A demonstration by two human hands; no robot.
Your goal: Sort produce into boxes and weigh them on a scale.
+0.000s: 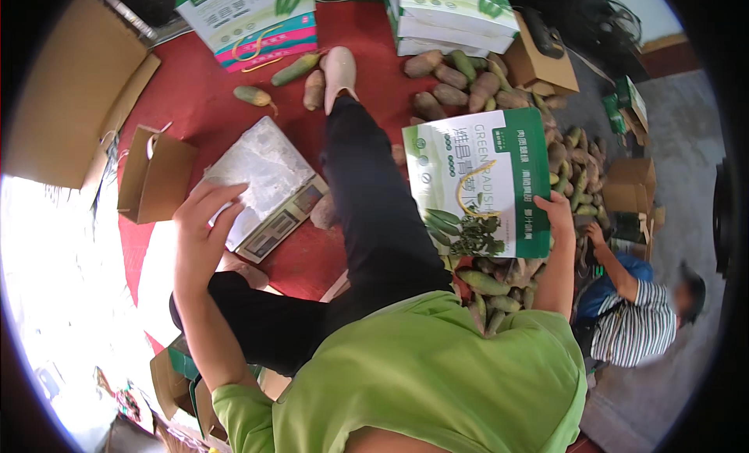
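My right hand [555,215] grips the green edge of a flat white-and-green carton [488,152], fingers mostly hidden along that edge. The carton has a yellow cord handle [460,191] and printed vegetable pictures; it is lifted at my right side, above a heap of radishes [485,284]. At the left, my left hand [204,215] is open with its fingers apart. It hovers at the near left corner of a weighing scale [261,172] with a pale, shiny top and display panels along one side. Whether the fingertips touch the scale cannot be made out.
Stacked white-and-green cartons [460,16] and colourful cartons [257,24] stand ahead on the red floor covering [195,74]. An open brown box [144,176] sits left of the scale. Loose radishes [449,94] spread rightward. A person in a striped shirt [632,328] sits at right.
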